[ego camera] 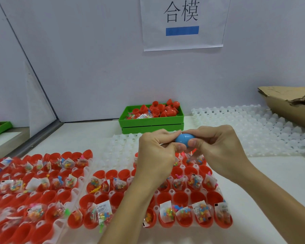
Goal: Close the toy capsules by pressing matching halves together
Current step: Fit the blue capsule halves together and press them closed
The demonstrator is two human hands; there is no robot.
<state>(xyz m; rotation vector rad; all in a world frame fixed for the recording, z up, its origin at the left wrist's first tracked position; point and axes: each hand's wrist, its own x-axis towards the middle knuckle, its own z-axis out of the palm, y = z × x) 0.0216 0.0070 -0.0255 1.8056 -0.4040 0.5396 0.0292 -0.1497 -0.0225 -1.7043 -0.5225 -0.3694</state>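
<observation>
Head view: the left hand curls its fingers and thumb round one end of the blue capsule, and the right hand pinches the other end, the seam showing between the fingertips. Uneven pressure could skew the halves or squirt the capsule down among the red halves beneath the fingers.

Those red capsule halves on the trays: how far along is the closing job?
Barely begun, it seems. In hand: both hands, left and right, pinch one blue capsule whose halves already meet at a seam. Left: the red halves in the white trays all stand open, many with toy packets inside. No finished capsules show anywhere. Spare red halves fill the green bin.
</observation>
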